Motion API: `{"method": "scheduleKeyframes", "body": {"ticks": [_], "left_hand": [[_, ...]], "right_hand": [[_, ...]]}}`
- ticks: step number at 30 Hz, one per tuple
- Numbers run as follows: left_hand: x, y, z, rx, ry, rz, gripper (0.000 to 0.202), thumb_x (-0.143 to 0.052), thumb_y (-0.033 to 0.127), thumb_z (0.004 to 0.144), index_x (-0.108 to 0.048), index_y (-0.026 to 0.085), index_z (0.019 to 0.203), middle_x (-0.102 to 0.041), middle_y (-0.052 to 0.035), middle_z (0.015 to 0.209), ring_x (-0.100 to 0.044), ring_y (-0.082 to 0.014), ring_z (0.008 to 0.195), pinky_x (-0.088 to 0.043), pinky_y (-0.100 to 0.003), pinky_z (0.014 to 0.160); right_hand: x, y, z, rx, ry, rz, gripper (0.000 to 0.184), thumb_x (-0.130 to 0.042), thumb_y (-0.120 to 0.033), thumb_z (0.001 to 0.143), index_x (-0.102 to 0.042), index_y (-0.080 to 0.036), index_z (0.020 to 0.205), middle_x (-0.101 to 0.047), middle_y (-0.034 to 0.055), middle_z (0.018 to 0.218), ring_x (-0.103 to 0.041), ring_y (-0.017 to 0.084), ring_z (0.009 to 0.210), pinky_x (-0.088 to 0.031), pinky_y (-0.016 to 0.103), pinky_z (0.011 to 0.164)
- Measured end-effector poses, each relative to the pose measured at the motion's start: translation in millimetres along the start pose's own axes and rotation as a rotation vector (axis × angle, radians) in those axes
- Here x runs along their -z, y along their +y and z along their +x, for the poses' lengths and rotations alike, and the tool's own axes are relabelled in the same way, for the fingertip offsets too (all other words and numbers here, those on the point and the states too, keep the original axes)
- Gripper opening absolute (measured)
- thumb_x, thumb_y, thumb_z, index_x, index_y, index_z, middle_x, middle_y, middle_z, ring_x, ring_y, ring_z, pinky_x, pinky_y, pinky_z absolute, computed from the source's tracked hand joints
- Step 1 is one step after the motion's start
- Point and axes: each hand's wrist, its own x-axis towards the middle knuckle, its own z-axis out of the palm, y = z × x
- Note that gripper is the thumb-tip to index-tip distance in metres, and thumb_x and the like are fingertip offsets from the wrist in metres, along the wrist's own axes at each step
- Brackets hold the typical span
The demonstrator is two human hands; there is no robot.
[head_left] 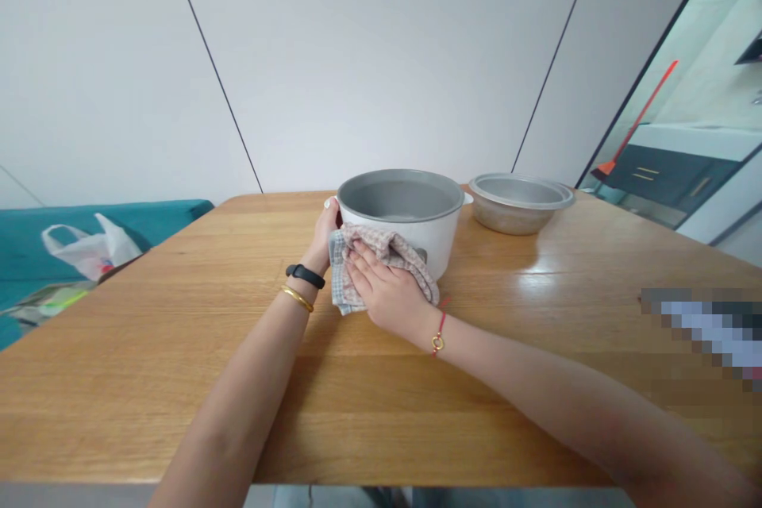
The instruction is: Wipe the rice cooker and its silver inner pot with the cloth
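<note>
Left hand (329,228) has its grip round the white pot (441,242) at its 9 o'clock; right hand (391,294) is flat, fingers out, pressing a cloth (344,279) to its 7. Pot's on the worktop (178,349), metal basin (513,216) around its 2. Looks mid-wipe to me; can't tell what's already done or left.

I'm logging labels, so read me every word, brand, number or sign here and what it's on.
No text is readable.
White plastic bag: red patch, too blurred to identify.
White pot: none legible; cloth covers part of the front.
Item at right edge: pixelated, unreadable.
</note>
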Motion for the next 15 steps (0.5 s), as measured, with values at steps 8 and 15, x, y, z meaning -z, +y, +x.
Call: {"method": "scheduleKeyframes", "body": {"ticks": [8, 15], "left_hand": [[-3.8, 6, -14, 0.004, -0.061, -0.026, 0.030, -0.066, 0.044, 0.093, -0.056, 0.019, 0.079, -0.055, 0.0038, 0.070, -0.049, -0.0115, 0.063, -0.041, -0.022, 0.058], [-5.2, 6, -15, -0.034, -0.066, -0.041, 0.031, -0.068, 0.044, 0.092, -0.054, 0.020, 0.077, -0.055, 0.0035, 0.071, -0.047, -0.0119, 0.062, -0.037, -0.023, 0.056]], "right_hand": [[7, 18, -82, -0.007, -0.305, 0.163, 0.055, -0.049, -0.014, 0.089, -0.058, -0.012, 0.143, -0.050, 0.0137, 0.154, -0.038, 0.027, 0.149, -0.045, 0.044, 0.112], [24, 100, -175, -0.615, -0.328, 0.449, 0.062, -0.046, -0.049, 0.096, -0.055, -0.016, 0.147, -0.052, 0.0163, 0.151, -0.045, 0.035, 0.144, -0.037, 0.058, 0.118]]}}
